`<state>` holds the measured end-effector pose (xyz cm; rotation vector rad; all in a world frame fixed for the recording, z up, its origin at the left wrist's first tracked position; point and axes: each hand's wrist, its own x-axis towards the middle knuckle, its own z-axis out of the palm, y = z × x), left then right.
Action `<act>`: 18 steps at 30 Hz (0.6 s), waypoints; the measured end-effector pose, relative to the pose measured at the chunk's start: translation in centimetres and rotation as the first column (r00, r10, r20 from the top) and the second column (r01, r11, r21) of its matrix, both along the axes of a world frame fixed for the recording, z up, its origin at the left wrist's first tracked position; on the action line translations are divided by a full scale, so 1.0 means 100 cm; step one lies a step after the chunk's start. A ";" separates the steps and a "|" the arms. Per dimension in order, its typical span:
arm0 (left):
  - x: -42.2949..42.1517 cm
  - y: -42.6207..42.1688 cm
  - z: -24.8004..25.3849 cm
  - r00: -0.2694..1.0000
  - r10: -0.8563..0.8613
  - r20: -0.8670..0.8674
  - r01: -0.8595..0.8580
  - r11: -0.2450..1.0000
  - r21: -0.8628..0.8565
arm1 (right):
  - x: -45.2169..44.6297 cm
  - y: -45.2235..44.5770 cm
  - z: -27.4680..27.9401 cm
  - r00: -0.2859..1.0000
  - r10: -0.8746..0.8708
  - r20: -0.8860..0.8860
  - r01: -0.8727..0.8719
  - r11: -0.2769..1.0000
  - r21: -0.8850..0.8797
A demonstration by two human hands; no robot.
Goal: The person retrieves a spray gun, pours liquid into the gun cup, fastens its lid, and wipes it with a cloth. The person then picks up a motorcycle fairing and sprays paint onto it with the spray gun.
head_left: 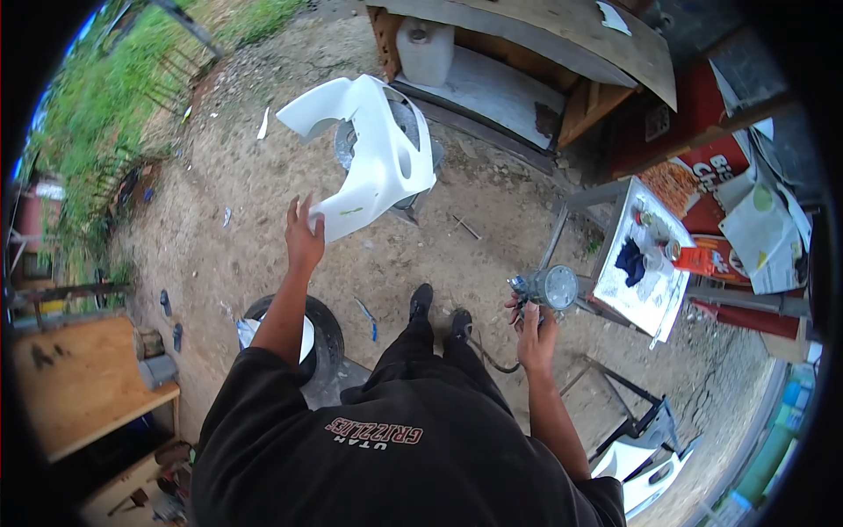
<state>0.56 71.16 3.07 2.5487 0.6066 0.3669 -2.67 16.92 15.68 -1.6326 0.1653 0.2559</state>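
Note:
A white motorcycle fairing rests on a round stand ahead of me, its cut-outs and a small yellow-green mark showing. My left hand is at the panel's lower left tip, fingers apart; whether they touch it I cannot tell. Off to the right, my right hand is wrapped around a spray gun. The gun has a round, greyish cup on its right side, and a dark hose curves away below the hand.
A small table at the right bears a dark cloth and containers. Behind the fairing, a wooden shelf holds a white jug. A tyre lies by my left side. More white panels sit at lower right.

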 end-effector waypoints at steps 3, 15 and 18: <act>-0.017 -0.034 0.015 0.999 -0.003 -0.041 0.005 0.998 0.062 | 0.012 -0.002 -0.026 0.998 0.059 -0.004 -0.059 0.998 0.039; -0.010 -0.002 -0.044 0.993 0.043 0.106 -0.034 0.996 -0.087 | 0.097 -0.017 -0.168 1.000 -0.022 0.000 0.022 0.995 0.101; -0.013 -0.001 -0.056 0.983 0.114 0.146 -0.084 0.977 -0.197 | 0.114 -0.017 -0.207 0.998 -0.048 -0.028 0.050 0.996 0.080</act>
